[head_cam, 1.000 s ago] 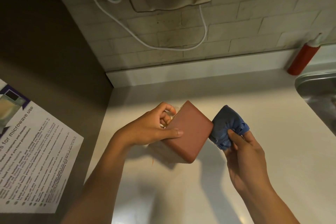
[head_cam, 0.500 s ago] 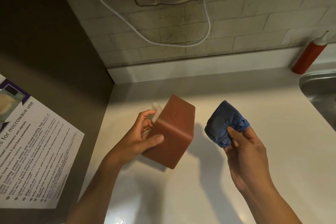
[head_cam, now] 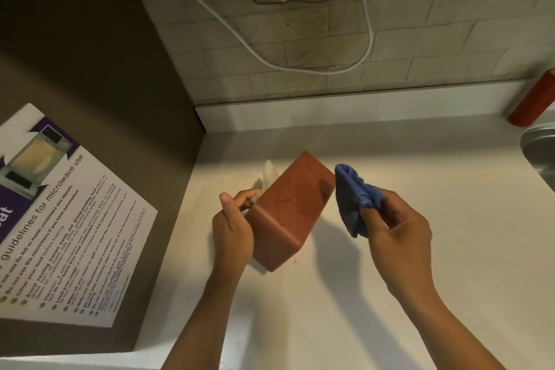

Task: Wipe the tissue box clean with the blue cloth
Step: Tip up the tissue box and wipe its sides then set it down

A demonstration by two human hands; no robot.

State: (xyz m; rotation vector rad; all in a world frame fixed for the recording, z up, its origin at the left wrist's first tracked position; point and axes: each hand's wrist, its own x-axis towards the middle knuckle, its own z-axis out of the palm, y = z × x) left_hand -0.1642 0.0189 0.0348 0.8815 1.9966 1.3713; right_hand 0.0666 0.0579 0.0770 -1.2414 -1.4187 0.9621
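Note:
The reddish-brown tissue box (head_cam: 289,207) is tilted above the white counter, one long face turned up with damp-looking marks on it. A white tissue (head_cam: 269,173) sticks out of its far left side. My left hand (head_cam: 233,227) grips the box at its near left end. The bunched blue cloth (head_cam: 354,198) is held in my right hand (head_cam: 396,228), and its upper tip touches the box's far right edge.
A brown wall panel with a microwave-use notice (head_cam: 66,219) stands on the left. A red bottle (head_cam: 533,102) and a steel sink rim (head_cam: 537,144) sit at the far right. A white cable (head_cam: 300,67) hangs on the tiled wall. An orange crumb (head_cam: 295,262) lies by the box.
My left hand has turned the box so a long face points up and shifted its grip to the near end. The cloth, apart from the box half a second ago, is back against its right edge.

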